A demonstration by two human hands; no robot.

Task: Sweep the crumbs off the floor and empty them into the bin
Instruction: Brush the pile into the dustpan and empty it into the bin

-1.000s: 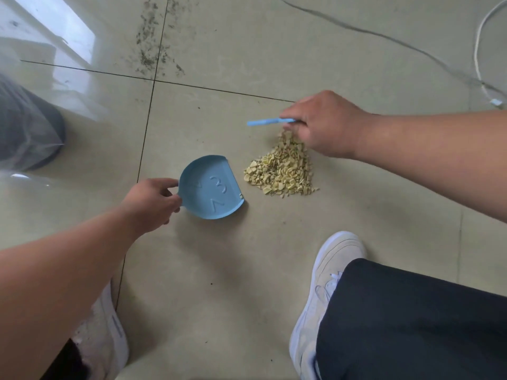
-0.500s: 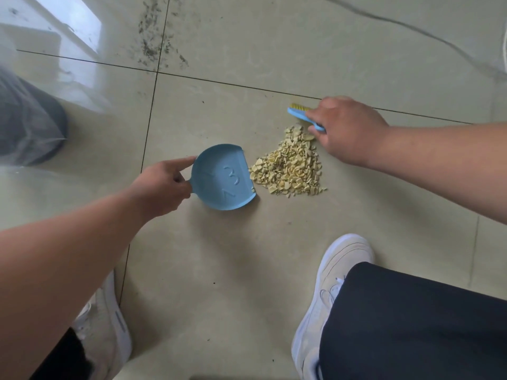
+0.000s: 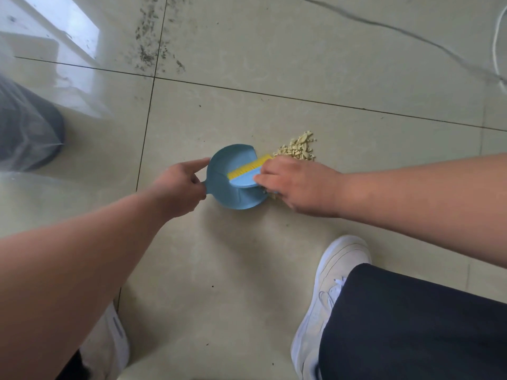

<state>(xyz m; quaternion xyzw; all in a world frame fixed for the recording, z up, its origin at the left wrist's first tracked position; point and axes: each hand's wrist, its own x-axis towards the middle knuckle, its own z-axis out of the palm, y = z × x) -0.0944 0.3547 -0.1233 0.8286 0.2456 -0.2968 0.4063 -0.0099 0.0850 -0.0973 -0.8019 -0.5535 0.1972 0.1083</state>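
My left hand (image 3: 178, 187) reaches in from the lower left with the forearm stretched across the pale glossy floor tiles (image 3: 274, 50), fingers curled round the short handle of the small round light-blue plastic dustpan (image 3: 233, 198) and the forefinger laid along its near rim, so it grips the pan. My right hand (image 3: 299, 185) comes in from the right with the arm level, knuckles up, closed on the little light-blue hand brush with yellow bristles (image 3: 247, 171); the brush head lies tilted over the pan's open mouth, bristle edge pointing up and away from me. The pan sits flat on the tile, and the part of its bed that I can see is bare blue; the brush and my fingers hide the rest, and any raised marks on it are covered. The heap of pale yellow crumbs (image 3: 297, 148) lies on the floor just beyond my right hand, touching the far side of the pan's mouth, with a few bits showing under my fingers at the pan's lip. At the far left stands the dark bin lined with a clear plastic bag (image 3: 27, 133), well apart from the pan. My white trainers (image 3: 334, 283) are planted near the bottom, one each side, and a white cable (image 3: 496, 45) curves along the top right corner.
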